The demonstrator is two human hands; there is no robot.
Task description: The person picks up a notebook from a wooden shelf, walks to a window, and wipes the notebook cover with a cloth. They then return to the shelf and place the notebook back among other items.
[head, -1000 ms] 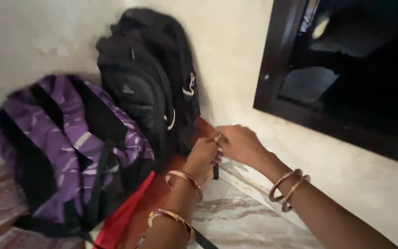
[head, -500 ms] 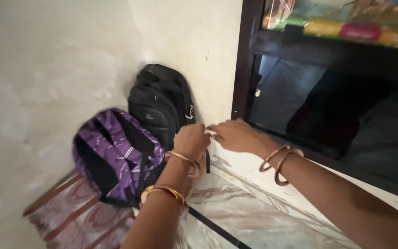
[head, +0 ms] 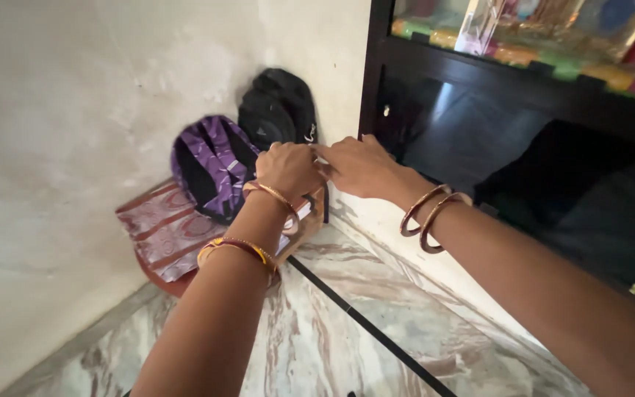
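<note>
My left hand [head: 288, 169] is closed in a fist, and my right hand [head: 358, 165] meets it fingertip to fingertip. Both grip the top of a small brown pouch [head: 309, 217] that hangs below my left wrist, mostly hidden by it. A short dark strap [head: 326, 202] shows at its right side. Both wrists wear bangles. Just beyond my hands, in the room's corner, a purple backpack [head: 211, 165] and a black backpack [head: 277, 110] lean on the wall.
A patterned maroon mat [head: 159, 231] lies under the backpacks. A dark glass-fronted cabinet [head: 516, 140] fills the right, with colourful items on its upper shelf [head: 553, 44]. A thin black line [head: 376, 334] crosses the marble floor. A pale wall stands to the left.
The view has pulled back and risen, so the backpacks look smaller and farther. My hands have stayed together on the pouch and lifted away from the floor.
</note>
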